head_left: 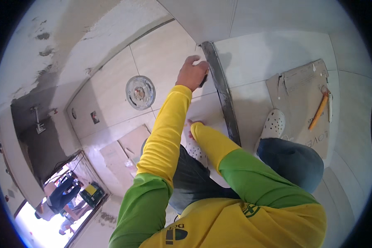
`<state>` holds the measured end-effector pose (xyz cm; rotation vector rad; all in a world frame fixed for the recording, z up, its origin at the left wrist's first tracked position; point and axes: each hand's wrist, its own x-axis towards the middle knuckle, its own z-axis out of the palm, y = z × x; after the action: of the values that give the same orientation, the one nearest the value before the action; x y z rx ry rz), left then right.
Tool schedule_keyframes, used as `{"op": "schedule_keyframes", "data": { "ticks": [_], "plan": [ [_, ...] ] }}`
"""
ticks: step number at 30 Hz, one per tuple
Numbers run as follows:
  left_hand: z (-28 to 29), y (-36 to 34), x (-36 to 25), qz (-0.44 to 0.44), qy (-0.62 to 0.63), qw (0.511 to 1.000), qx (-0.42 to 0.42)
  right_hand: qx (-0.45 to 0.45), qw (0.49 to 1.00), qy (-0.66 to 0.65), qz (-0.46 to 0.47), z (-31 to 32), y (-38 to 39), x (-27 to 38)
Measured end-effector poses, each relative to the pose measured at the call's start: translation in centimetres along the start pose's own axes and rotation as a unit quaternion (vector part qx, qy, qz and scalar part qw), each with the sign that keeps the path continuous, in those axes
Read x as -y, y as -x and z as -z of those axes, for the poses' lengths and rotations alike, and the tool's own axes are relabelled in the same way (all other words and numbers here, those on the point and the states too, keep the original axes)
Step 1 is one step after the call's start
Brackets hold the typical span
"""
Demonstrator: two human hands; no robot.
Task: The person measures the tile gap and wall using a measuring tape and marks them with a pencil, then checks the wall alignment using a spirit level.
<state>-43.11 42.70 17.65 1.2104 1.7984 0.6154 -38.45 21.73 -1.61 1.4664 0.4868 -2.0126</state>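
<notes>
I crouch on pale floor tiles [156, 49], with my left hand [191, 72] reaching forward beside a long dark grey strip [222, 95] between tiles. Its fingers are curled around a small dark object, too hidden to identify. My right hand [190, 129] is low, by my left white perforated clog [197, 153]; its fingers are mostly hidden by the yellow sleeve. A round metal fitting [140, 93] lies in the tiles left of my hands. My other clog [273, 124] rests right of the strip.
Cardboard [296, 87] on the right bears an orange-handled tool [318, 110] and a white stick. Another board [120, 157] lies left. A small square floor fitting [95, 117] and rough walls [66, 37] are at left. A person [58, 198] is beyond a bright opening at lower left.
</notes>
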Motion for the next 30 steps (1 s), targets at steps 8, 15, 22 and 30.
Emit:
{"op": "schedule_keyframes", "data": {
  "ticks": [8,15,22,30],
  "plan": [
    [0.1,-4.8,-3.4,0.025,-0.075,0.995,0.065,-0.194,0.948,-0.044,0.249,1.5,-1.2,-1.4],
    [1.7,-10.3,-0.1,0.108,-0.013,0.993,0.043,-0.061,0.789,-0.458,0.405,17.0,16.0,9.8],
    [-1.6,-10.9,1.3,-0.061,-0.087,0.994,-0.009,-0.082,0.894,-0.077,0.435,23.8,22.9,15.8],
    [-2.5,-10.1,1.4,-0.025,-0.019,0.999,0.018,0.035,0.900,-0.085,0.426,26.4,21.2,16.7]
  ]
}}
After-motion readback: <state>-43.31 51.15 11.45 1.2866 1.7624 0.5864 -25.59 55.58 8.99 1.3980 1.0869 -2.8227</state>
